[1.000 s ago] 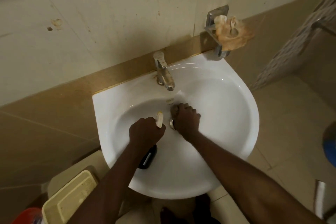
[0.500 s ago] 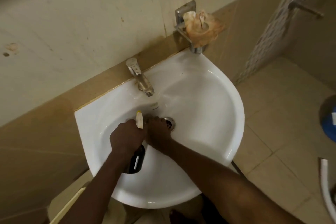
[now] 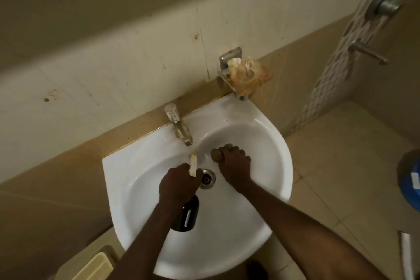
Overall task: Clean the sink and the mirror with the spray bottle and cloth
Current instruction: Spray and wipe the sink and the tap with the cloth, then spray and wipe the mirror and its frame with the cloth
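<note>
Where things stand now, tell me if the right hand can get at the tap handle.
Probably yes. The right hand grips a small cloth inside the sink, and only bare basin lies between it and the tap. The left hand, with the spray bottle, sits nearer the drain, not across that path.

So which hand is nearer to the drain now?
Left. The left hand, holding the spray bottle, lies right beside the drain; the right hand is further, up and right, gripping a small cloth.
</note>
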